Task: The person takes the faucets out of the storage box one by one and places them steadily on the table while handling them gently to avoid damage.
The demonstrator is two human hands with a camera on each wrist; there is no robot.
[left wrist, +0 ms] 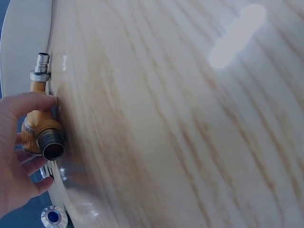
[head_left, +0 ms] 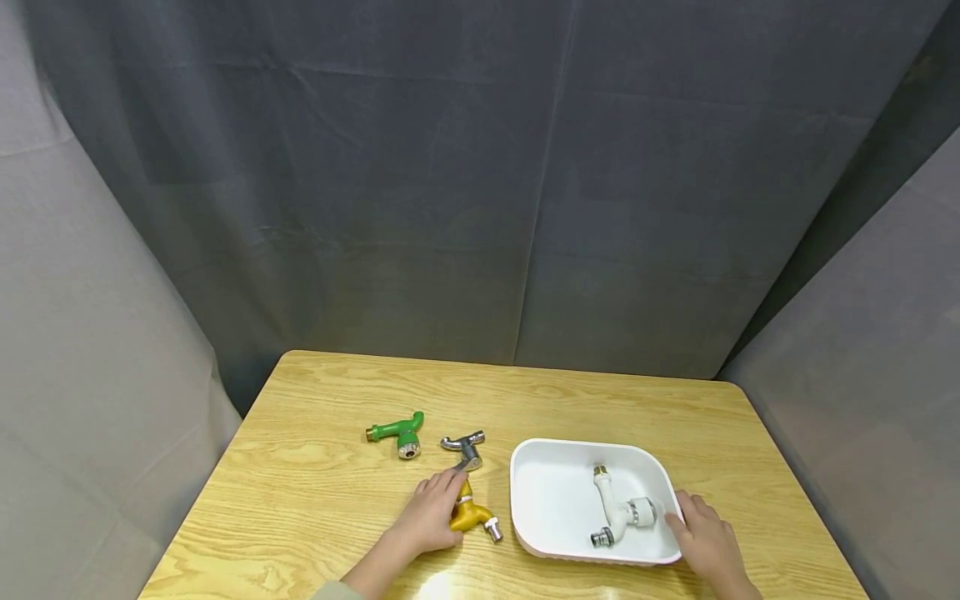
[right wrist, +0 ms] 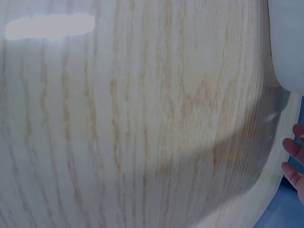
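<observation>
Yellow tap (head_left: 468, 520), head view: left of the white tray (head_left: 551, 508), desk (head_left: 300, 475) running to its left edge; left hand (head_left: 432, 510) curls round it, partly hiding it, spout (head_left: 492, 529) slanting right and nearward; right hand (head_left: 705, 535) meets the tray's rim, grip unclear. Left wrist: spout toward the top, threaded end (left wrist: 49, 137) outward. Right wrist: fingers (right wrist: 292, 147) cut off

A dark grey fabric curtain (head_left: 375, 183) with a long seam (head_left: 545, 167) hangs behind the yellowish wood-grained desk (head_left: 300, 475) with rounded far corners, whose glossy top catches a bright patch of light (head_left: 435, 586), while a lighter grey fabric panel (head_left: 82, 350) hangs at the left and a grey one (head_left: 862, 392) at the right.
</observation>
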